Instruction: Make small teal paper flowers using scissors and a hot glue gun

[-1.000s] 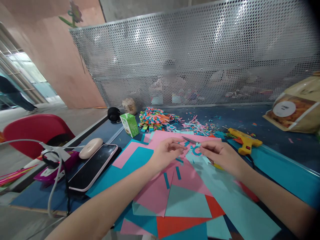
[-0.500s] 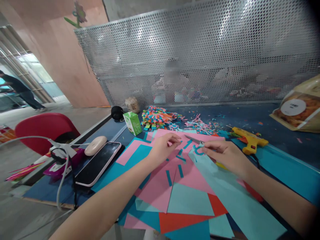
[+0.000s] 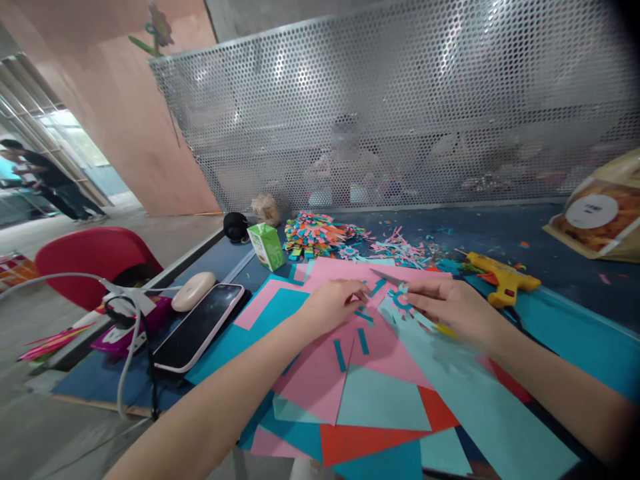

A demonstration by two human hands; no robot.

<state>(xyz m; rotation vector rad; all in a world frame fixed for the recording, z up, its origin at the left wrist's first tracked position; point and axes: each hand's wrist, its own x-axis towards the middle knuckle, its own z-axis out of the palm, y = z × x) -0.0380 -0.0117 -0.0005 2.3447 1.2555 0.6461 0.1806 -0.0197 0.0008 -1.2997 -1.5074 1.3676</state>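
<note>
- Where the blue surface [image 3: 500, 227] ends at the back, a perforated metal screen [image 3: 400, 107] spans the full width.
- Loose coloured paper sheets [image 3: 320, 380] (pink, teal, red) overlap on the near surface, under both hands.
- Left grip [image 3: 333, 303]: fingers bent, tips down on the pink sheet, with short teal strips [image 3: 341, 355] lying just beside it. Can't tell if anything is pinched.
- Right grip [image 3: 450, 307]: fingers fairly straight, tips on the fringed teal ring [image 3: 400, 299]. Can't tell if it's held or only touched.
- Phone [image 3: 197, 327] is left of the sheets. Glue gun [image 3: 503, 277] is right, beyond the right grip.
- Scrap heap [image 3: 313, 235] is behind the sheets, with a green carton [image 3: 267, 245] beside it.
- Scissors [image 3: 385, 275]: blade tip shows just beyond the ring, the rest is hidden by the right grip.
- Ring lies on the sheets between both grips, at the right one's fingertips.
</note>
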